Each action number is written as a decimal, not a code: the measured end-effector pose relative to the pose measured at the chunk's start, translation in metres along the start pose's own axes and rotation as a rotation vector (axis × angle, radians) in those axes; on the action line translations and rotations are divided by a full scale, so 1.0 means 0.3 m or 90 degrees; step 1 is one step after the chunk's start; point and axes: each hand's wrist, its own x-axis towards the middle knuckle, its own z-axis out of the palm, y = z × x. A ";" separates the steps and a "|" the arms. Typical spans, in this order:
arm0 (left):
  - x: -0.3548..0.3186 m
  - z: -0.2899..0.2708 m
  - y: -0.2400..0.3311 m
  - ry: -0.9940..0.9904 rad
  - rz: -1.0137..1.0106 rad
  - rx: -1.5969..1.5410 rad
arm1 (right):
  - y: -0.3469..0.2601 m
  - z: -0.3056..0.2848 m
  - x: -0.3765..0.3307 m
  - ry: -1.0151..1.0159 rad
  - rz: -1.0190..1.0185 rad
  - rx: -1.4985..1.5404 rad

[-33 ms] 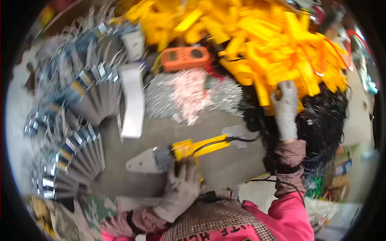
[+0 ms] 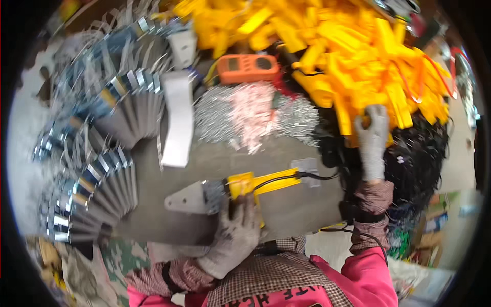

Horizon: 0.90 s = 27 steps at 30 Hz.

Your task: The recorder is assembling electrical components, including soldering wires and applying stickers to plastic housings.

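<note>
My left hand [image 2: 236,233], in a grey glove, has its fingers closed on the near edge of a yellow sleeve [image 2: 240,185]. The sleeve adjoins a flat grey metal piece [image 2: 192,198] with a pointed, holed end. From it a yellow strip [image 2: 277,183] and a black cord [image 2: 317,177] run to the right. At the near edge of a heap of yellow plastic pieces [image 2: 353,61] is my right hand [image 2: 373,135], also gloved. Its thumb and forefinger curl together against the heap; what lies between them is not clear.
An orange multimeter [image 2: 249,69] lies behind heaps of small silver pieces [image 2: 217,115] and pinkish pieces [image 2: 253,112]. A white strip [image 2: 177,123] is left of them. Grey metal blades [image 2: 105,192] fan out at the left. Black cords [image 2: 417,158] pile up at the right.
The whole view has shifted slightly, with most of the table's things now a little farther right and up. Both hands keep their places beside the same things.
</note>
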 end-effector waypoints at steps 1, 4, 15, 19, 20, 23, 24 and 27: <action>0.017 0.006 0.004 0.027 0.007 -0.010 | 0.044 0.012 -0.024 0.099 0.021 0.153; -0.003 0.019 0.003 0.056 -0.013 -0.015 | 0.116 0.091 -0.077 0.161 0.239 0.439; -0.015 -0.006 0.000 0.005 -0.028 -0.007 | -0.007 -0.148 -0.068 0.312 0.284 0.890; -0.013 -0.002 -0.008 -0.004 -0.029 -0.053 | -0.256 -0.175 -0.213 -0.110 0.345 1.323; -0.014 0.005 -0.011 -0.006 -0.021 -0.050 | -0.346 -0.190 -0.245 -0.182 0.391 1.196; -0.006 0.003 -0.012 -0.004 -0.013 -0.032 | -0.425 -0.126 -0.325 -0.215 0.382 0.985; -0.003 0.005 -0.012 -0.003 -0.014 -0.018 | -0.434 -0.120 -0.335 -0.216 0.381 0.985; -0.011 0.027 -0.017 0.025 -0.009 -0.017 | -0.466 -0.159 -0.332 -0.205 0.212 0.608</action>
